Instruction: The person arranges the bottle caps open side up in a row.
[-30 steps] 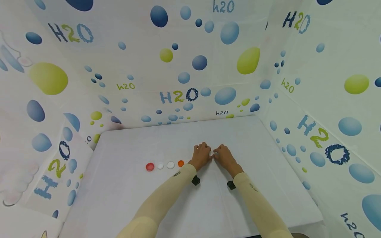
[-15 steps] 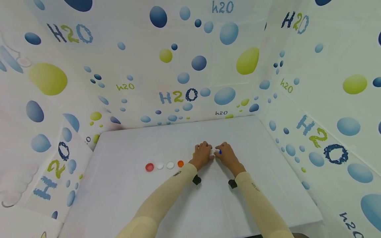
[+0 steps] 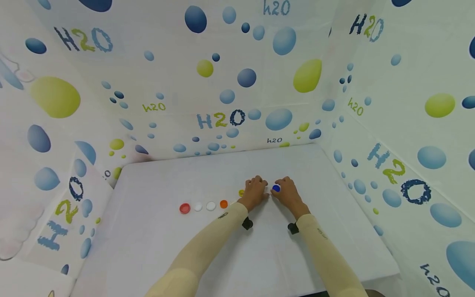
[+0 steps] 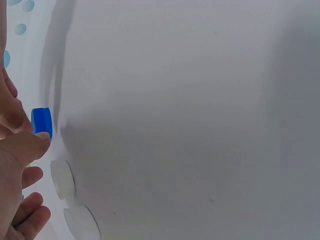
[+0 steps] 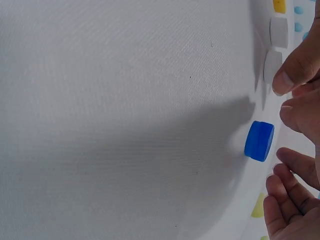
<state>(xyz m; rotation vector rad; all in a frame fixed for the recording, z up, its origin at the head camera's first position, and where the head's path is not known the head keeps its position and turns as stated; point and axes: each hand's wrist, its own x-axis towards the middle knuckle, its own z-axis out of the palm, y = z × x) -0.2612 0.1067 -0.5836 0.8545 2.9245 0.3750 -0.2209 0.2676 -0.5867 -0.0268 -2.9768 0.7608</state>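
A blue bottle cap (image 3: 276, 188) is at the fingertips of my right hand (image 3: 290, 197). In the right wrist view the blue cap (image 5: 259, 141) stands between the spread thumb and fingers, with a gap on either side. My left hand (image 3: 254, 193) arches over the row just left of it, thumb and fingers apart. Its thumb overlaps the edge of a white cap (image 5: 270, 67); whether they touch, I cannot tell. A second white cap (image 5: 279, 32) is beside that one. A yellow cap (image 3: 241, 192) peeks out behind the left hand.
Further left, the row holds an orange cap (image 3: 224, 204), two white caps (image 3: 210, 206) and a larger red cap (image 3: 184, 208). White cloth covers the table (image 3: 237, 255). Patterned sheets (image 3: 219, 82) rise behind it and at both sides.
The blue cap, hidden a second ago, now shows at the right hand. Both hands have shifted slightly right, and the right fingers have spread. The yellow cap has come into view.
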